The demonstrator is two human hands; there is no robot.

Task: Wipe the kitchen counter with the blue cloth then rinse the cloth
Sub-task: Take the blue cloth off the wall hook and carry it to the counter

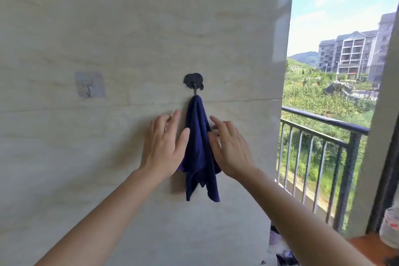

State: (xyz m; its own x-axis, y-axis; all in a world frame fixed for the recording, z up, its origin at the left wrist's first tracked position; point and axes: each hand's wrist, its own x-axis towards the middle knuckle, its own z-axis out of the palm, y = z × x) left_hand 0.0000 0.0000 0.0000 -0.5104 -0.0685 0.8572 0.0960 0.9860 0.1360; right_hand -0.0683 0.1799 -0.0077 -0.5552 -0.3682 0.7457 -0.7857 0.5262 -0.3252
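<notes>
Blue cloth hangs from black hook on a pale tiled wall; balcony railing at right.
Left hand and right hand, fingers spread, flank the cloth, gripping nothing; contact unclear. Lower-right objects are blurred.

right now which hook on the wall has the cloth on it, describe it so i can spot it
Look at the pale marbled tile wall left of the balcony railing. Two stick-on hooks sit at one height; take the small black rounded hook nearer the railing. Unlike the bare clear square hook to its left, it carries the dark blue cloth, hanging between the open left hand and right hand.
</notes>
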